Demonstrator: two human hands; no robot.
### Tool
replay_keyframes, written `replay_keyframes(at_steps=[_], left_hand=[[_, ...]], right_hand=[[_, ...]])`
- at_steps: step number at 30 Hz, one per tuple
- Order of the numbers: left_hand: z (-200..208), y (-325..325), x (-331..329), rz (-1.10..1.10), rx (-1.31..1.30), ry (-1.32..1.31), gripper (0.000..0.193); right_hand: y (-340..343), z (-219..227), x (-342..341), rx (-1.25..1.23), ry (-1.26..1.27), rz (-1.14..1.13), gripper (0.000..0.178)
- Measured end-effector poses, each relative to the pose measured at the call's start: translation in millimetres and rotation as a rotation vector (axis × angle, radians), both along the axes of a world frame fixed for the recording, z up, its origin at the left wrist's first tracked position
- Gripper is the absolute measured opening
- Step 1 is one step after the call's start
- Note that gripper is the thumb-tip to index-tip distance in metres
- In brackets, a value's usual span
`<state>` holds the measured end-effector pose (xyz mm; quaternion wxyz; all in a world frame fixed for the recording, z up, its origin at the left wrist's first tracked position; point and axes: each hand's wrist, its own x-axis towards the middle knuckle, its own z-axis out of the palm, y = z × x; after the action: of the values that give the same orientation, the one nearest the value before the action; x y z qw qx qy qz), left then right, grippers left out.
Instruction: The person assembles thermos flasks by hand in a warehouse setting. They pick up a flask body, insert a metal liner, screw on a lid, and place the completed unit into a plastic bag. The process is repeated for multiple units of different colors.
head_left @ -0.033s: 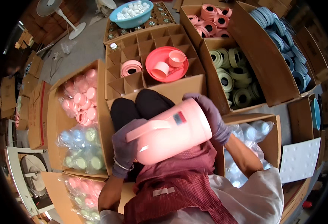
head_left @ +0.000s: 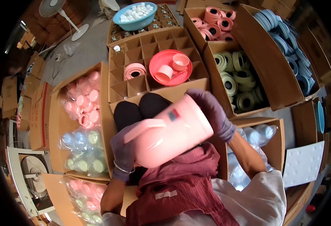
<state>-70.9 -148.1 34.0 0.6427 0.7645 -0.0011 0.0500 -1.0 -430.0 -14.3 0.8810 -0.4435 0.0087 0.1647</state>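
A glossy pink thermos jug (head_left: 171, 133) lies tilted on its side above my lap, its wide end up to the right and its rounded end low on the left. Around the rounded end and below the handle (head_left: 144, 128) closes my left hand (head_left: 123, 147), gloved in purple-grey. My right hand (head_left: 212, 113), in the same kind of glove, grips the wide end, with its fingers over the far side. A small dark and red label (head_left: 173, 115) shows on the jug's wall. The fingertips of both hands are partly hidden behind the jug.
Before my knees stands a divided carton (head_left: 129, 84) bearing a red-pink plate (head_left: 156, 71) with pink cups and a pink ring (head_left: 134, 71). Cartons of green rings (head_left: 244, 101) and blue rings (head_left: 304, 81) stand right; bagged pink caps (head_left: 83, 101) left. A blue basin (head_left: 139, 24) sits farther back.
The jug has turned slightly in my hands, its label moving a little left and up. Both hands keep their grip, and the whole view has shifted slightly.
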Motion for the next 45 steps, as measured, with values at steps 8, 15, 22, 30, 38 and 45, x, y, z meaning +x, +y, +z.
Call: replay_keyframes(at_steps=[8,15,22,30,38,45], left_hand=[[-29,6,80,0.089,-0.434,-0.135,0.036],[-69,7,181,-0.071,-1.300,-0.004,0.040],[-104,-9,199,0.255,-1.232,0.124,0.054],[-100,-8,194,0.133,-1.181,0.268,0.048],[-83,-11,193,0.031,-1.243,0.183,0.045],[-64,-12,186,0.051,-1.226,0.084,0.036]], right_hand=[[34,-154,195,-1.465,-0.775,-0.164,0.083],[74,-157,237,-1.457,-0.537,-0.157,0.072],[127,-33,95,-1.080,-0.798,-0.596,0.072],[88,-39,112,-1.315,-1.291,-0.423,0.076],[107,-13,119,0.034,-0.011,0.068,0.077],[117,-12,102,-1.021,-0.881,-0.339,0.091]])
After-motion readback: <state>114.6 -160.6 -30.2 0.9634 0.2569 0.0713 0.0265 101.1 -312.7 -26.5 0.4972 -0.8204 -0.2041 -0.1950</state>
